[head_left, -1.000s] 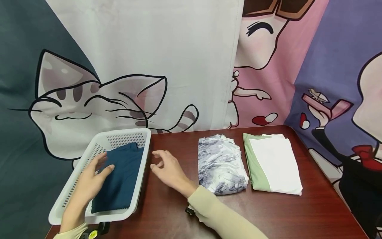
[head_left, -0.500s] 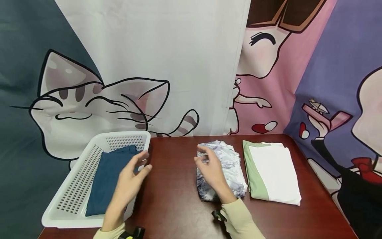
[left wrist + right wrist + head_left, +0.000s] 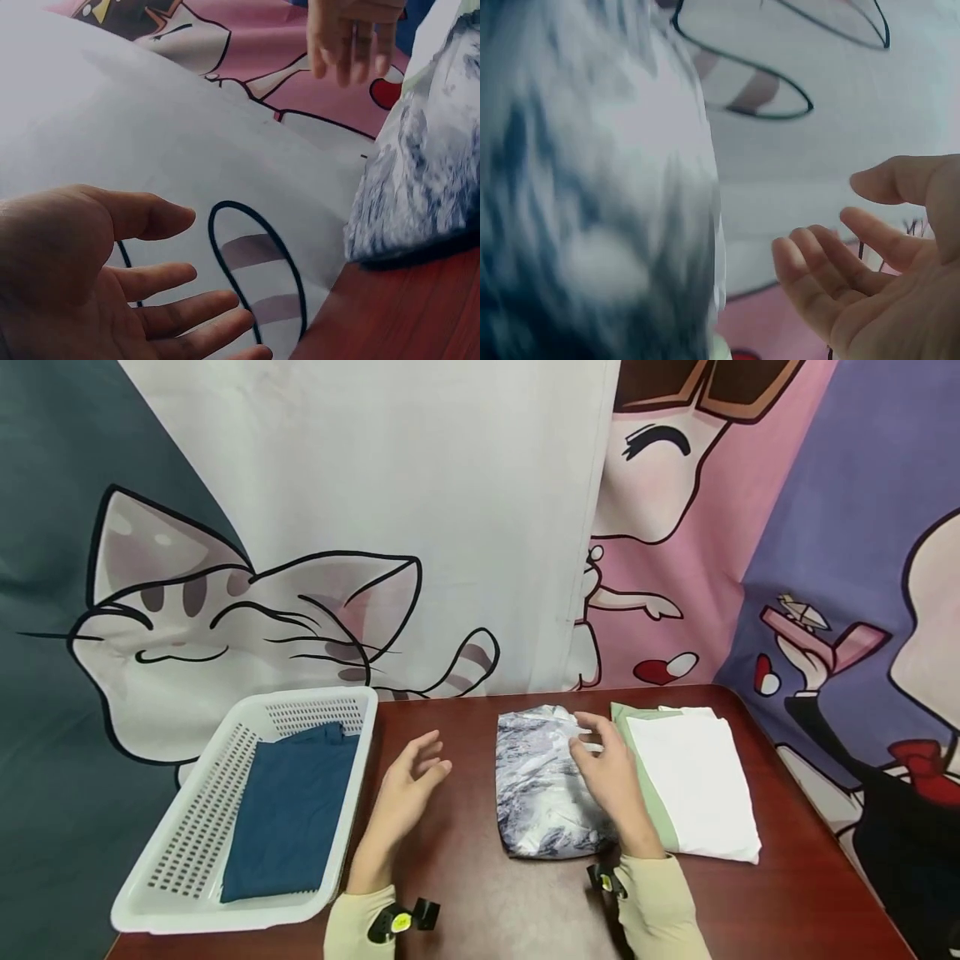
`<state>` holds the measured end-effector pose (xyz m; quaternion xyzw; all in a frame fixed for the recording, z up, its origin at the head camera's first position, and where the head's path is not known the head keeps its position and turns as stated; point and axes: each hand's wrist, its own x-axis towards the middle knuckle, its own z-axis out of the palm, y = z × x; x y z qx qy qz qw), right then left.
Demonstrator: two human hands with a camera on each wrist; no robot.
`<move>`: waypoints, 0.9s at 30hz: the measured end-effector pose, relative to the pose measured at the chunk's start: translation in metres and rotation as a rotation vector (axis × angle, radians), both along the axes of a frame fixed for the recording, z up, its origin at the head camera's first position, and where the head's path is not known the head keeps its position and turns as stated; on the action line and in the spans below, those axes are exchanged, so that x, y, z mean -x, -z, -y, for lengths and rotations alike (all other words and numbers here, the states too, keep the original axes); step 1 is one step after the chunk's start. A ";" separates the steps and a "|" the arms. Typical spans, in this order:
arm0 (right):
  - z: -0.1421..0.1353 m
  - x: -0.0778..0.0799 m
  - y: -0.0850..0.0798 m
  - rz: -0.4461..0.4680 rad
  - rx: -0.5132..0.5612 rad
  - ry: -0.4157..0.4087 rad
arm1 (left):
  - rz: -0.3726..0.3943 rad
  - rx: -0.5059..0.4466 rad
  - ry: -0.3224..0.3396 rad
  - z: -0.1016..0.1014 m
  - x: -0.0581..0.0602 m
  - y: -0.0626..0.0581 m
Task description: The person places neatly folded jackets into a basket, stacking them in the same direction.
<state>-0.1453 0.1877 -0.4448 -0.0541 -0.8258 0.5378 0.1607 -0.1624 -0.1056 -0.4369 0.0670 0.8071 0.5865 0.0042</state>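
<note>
My left hand (image 3: 401,793) is over the table between the basket and the patterned garment, holding nothing; its fingers are spread and relaxed in the left wrist view. Over the right edge of a folded grey-and-white patterned garment (image 3: 543,785) hovers my right hand (image 3: 613,777), fingers loosely bent and free of any object. The same patterned garment (image 3: 600,195) fills the left half of the right wrist view. Just right of it lies a folded white and green garment (image 3: 697,785), partly covered by the right hand and wrist in the head view.
At the left stands a white perforated basket (image 3: 183,793) with folded dark blue clothing (image 3: 292,814) inside. Everything rests on a reddish-brown wooden table (image 3: 480,902). A cartoon-printed curtain (image 3: 480,510) hangs right behind the table's far edge.
Both hands have moved to the right. The left hand left the space over the basket and blue clothing; the right went from beside the basket across to the patterned garment. The clothes stayed put.
</note>
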 end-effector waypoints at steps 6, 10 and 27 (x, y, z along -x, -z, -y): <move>-0.021 -0.003 0.001 0.082 -0.072 0.002 | 0.008 -0.037 0.014 -0.022 0.005 0.007; -0.027 -0.004 0.003 0.141 -0.101 -0.025 | 0.030 -0.033 0.036 -0.033 0.005 0.010; -0.044 0.000 0.013 0.300 -0.218 -0.109 | 0.084 0.036 0.083 -0.051 0.008 0.037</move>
